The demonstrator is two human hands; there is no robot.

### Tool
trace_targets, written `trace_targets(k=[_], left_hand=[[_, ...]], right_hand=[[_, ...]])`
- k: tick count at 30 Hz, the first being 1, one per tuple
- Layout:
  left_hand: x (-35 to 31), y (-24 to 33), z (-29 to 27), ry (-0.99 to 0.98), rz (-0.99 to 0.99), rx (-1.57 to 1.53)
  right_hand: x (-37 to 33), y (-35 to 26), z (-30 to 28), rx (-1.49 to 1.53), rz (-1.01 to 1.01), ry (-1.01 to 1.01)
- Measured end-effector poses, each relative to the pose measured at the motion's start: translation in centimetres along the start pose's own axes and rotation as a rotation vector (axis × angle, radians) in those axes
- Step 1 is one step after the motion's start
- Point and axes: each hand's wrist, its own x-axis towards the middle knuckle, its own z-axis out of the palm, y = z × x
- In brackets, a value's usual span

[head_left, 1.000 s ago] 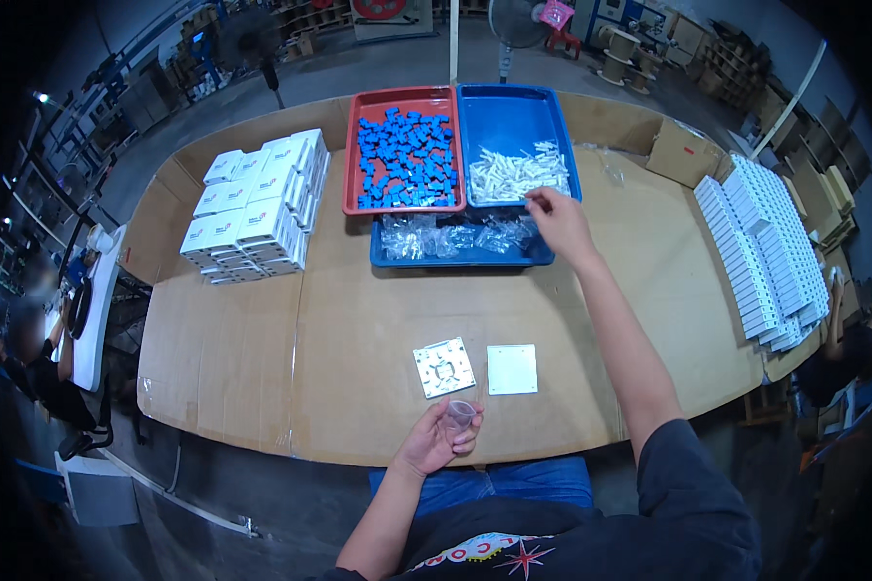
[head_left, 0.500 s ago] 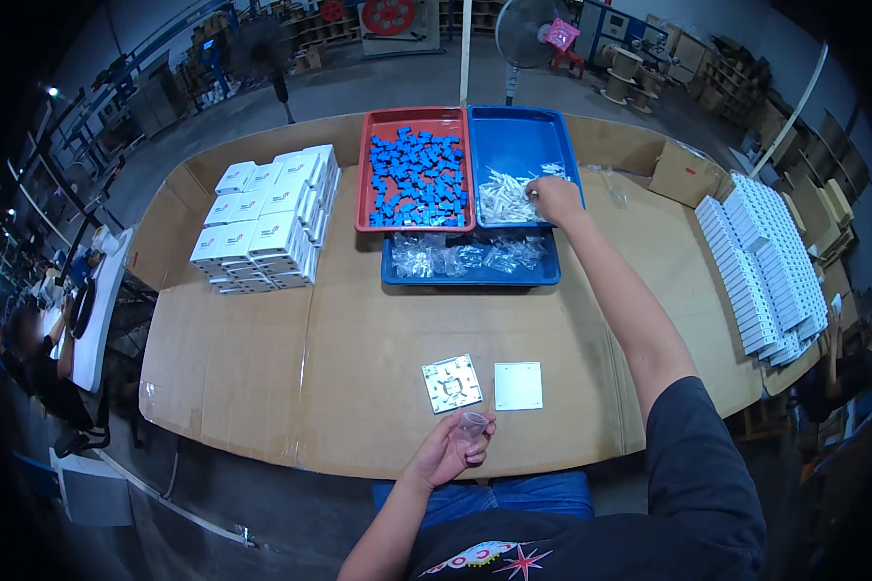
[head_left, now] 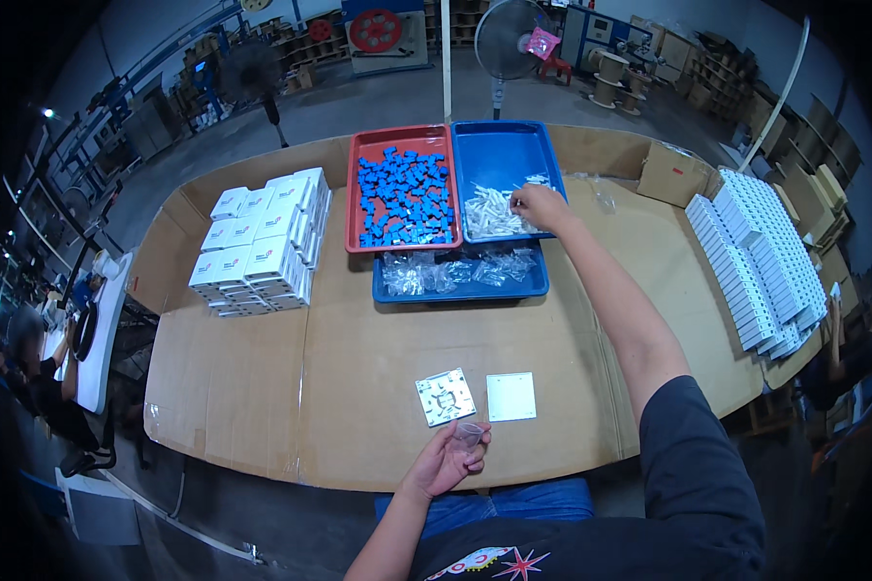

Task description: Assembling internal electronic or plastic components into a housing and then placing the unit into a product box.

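My left hand (head_left: 441,463) is closed around a small clear plastic cup (head_left: 469,436) near the table's front edge. At the far side my right hand (head_left: 541,207) reaches into a blue tray (head_left: 499,145), its fingers pinched at a heap of small white slender parts (head_left: 490,213). What the fingertips grip is hidden. Just beyond the cup lies an open square white housing (head_left: 445,397) with dark markings inside. A plain square white plate (head_left: 511,396) lies flat to its right.
A red tray (head_left: 353,194) of blue pieces adjoins the blue one. Both overlap a lower blue tray (head_left: 455,296) holding clear bags. Stacked white boxes (head_left: 262,242) stand left, rows of white housings (head_left: 761,261) right. Cardboard walls (head_left: 601,148) edge the table. A person (head_left: 53,387) sits far left.
The view has shifted slightly, so the trays and table appear lower and a little further left. My right hand stays among the white parts, and my left hand still holds the cup.
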Motion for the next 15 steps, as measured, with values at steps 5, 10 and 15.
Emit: trace_targets(k=[5,10,15], left_hand=[[0.1,-0.2,-1.1,-0.027,-0.027,-0.014],[-0.2,-0.5,-1.3,-0.027,0.013,0.034],[-0.2,-0.9,-1.6,0.001,0.027,0.007]], right_hand=[[-1.4,0.0,-0.2,1.146,0.394,0.319],[-4.8,-3.4,-3.2,1.728,0.307,0.359],[-8.9,-5.8,-2.6,1.780,0.344,0.393]])
